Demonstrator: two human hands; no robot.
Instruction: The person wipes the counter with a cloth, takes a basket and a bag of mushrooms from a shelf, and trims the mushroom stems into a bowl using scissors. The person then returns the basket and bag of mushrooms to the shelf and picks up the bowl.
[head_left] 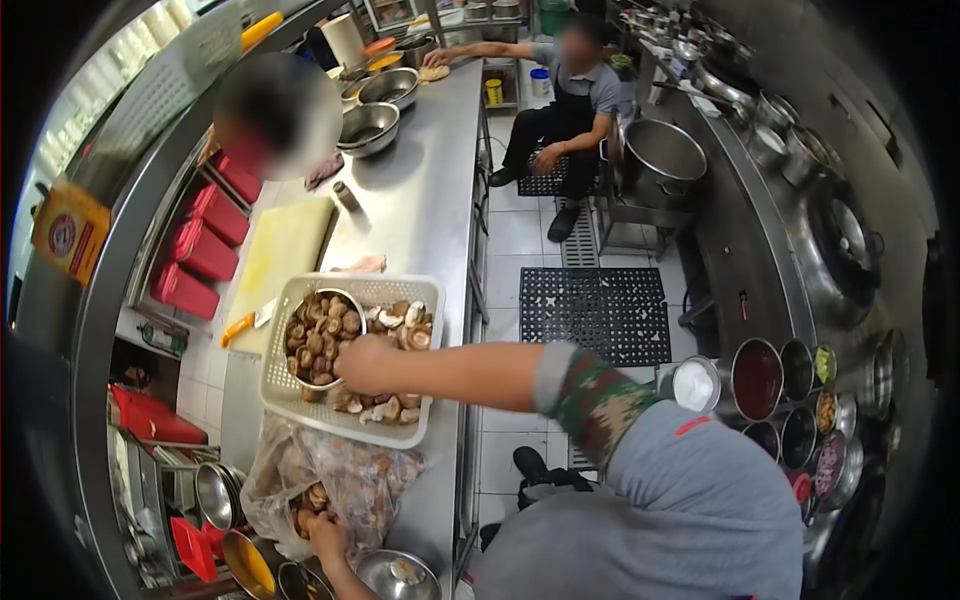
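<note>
My right hand [370, 363] grips the rim of a round steel bowl [350, 298] full of brown shiitake mushrooms [322, 338]. The bowl sits tilted inside a white perforated plastic basket [435, 310], with more mushrooms loose around it. Lower down, my left hand [328, 540] is at the mouth of a clear plastic bag [355, 470]. Its fingers are curled against mushrooms [312, 505] there; their tips are partly hidden. Beside that hand lies a shiny steel bowl [398, 577] with small bits in it.
A knife with an orange handle [238, 328] lies on a yellowish cutting board [285, 240]. Steel bowls [368, 128] stand farther along the steel table [430, 190]. A seated co-worker [575, 100] reaches onto its far end. Pots and ingredient containers [757, 378] line the right-hand counter.
</note>
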